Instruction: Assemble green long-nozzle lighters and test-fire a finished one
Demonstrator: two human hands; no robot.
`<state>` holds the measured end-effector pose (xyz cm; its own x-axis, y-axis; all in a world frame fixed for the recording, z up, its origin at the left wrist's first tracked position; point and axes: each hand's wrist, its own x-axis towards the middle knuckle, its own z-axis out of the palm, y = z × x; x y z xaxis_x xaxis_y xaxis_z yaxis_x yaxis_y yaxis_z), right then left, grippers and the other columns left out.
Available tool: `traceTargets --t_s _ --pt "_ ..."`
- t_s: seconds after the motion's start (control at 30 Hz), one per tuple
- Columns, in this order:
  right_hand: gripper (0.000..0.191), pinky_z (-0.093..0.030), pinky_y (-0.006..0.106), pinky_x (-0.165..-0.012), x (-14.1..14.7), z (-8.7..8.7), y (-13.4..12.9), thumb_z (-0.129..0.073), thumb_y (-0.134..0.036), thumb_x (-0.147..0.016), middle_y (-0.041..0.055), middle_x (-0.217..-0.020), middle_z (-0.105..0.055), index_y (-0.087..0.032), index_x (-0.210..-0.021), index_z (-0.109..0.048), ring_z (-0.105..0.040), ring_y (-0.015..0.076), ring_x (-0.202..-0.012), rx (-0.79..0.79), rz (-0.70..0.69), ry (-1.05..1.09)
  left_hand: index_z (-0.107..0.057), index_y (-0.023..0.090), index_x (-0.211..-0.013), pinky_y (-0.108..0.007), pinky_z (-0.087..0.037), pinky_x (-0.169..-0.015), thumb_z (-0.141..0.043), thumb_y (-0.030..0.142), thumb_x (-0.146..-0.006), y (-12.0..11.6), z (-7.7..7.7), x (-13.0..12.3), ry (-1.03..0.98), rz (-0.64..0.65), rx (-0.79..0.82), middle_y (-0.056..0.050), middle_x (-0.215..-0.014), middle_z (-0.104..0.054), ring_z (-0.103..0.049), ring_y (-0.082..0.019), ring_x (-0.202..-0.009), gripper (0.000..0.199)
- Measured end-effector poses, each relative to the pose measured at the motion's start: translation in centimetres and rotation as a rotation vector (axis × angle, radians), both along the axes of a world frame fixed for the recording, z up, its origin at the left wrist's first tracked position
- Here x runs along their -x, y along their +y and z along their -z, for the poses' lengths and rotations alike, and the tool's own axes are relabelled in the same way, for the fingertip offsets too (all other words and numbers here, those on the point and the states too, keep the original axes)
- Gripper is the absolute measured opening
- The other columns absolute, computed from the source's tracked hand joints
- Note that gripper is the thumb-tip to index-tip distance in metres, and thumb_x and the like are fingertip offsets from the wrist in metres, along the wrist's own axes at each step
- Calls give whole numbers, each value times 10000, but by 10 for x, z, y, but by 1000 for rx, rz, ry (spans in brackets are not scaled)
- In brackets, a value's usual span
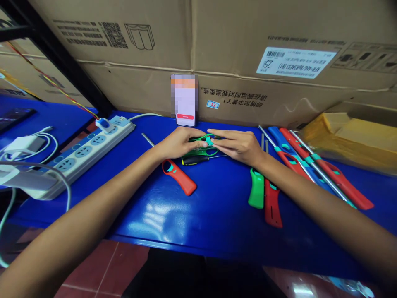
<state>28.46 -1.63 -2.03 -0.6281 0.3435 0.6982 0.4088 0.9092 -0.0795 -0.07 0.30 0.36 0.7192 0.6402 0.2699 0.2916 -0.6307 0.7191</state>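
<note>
From my distant seat I'm watching the left hand (182,142) curling narrow, its thumb pressing by a teal piece (209,141) on a green lighter (198,152). The right hand (240,145) is meeting it from the other side, fingers bunching close and pinching around the same piece, so both hands are sharing the green lighter just above the blue table (149,223); how hard either is squeezing, I cannot tell. Right beneath them, a black-and-yellow screwdriver (194,159) is lying crosswise. Nearer the left forearm, a red-orange lighter (180,178) is resting at a slant. Under the right wrist, a second green lighter (256,190) and a red lighter (273,207) are lying side by side. Beyond that forearm I'm seeing a row of red and blue lighters (350,182) sprawling with their metal tubes. Further out, a phone (186,99) is leaning upright against a large cardboard box (149,82), and over to the left a white power strip (93,149) is lying diagonally, one plug (104,123) sitting in its far end.
</note>
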Motion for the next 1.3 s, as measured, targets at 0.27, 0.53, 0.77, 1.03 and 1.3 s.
traceTargets --t_s 0.27,0.53,0.77,1.03,1.3 --pt "226 -721 447 -1069 5 1 4 -807 -200 -1052 38 -1464 -811 -312 -1226 -897 -837 262 -1266 147 -80 121 -837 157 -1131 -297 -543 -808 -704 496 -1064 -1 -4 0 -6 7 -7 -61 -1013 -836 -736 -215 -890 371" --pt "193 -726 415 -1027 3 1 3 -793 -207 -1066 59 -1415 -838 -290 -1207 -895 -847 250 -1235 129 -63 106 -828 164 -1114 -302 -534 -828 -690 444 -1078 -5 -7 -3 16 6 -56 -55 -1010 -835 -746 -214 -898 314" --pt "186 -702 421 -1063 7 4 8 -801 -205 -1055 89 -1410 -837 -266 -1207 -888 -835 256 -1246 173 -46 135 -801 177 -1167 -338 -546 -879 -711 429 -1062 -6 0 -10 15 -147 -107 -63 -1066 -837 -772 -227 -965 288" --pt "235 -697 467 -1070 6 6 10 -746 -229 -1092 96 -1393 -837 -278 -1280 -878 -831 269 -1232 199 -12 106 -312 240 -1718 -324 -571 -760 -1009 417 -795 -2 12 -13 -202 -464 -80 -22 -1020 -750 -707 -172 -772 1170" --pt "238 -685 452 -1102 6 6 11 -730 -223 -1101 105 -1424 -824 -260 -1286 -876 -816 267 -1277 204 -17 57 -254 209 -1804 -305 -566 -784 -1018 417 -784 11 22 -6 -215 -417 72 -12 -981 -750 -712 -159 -802 1291"
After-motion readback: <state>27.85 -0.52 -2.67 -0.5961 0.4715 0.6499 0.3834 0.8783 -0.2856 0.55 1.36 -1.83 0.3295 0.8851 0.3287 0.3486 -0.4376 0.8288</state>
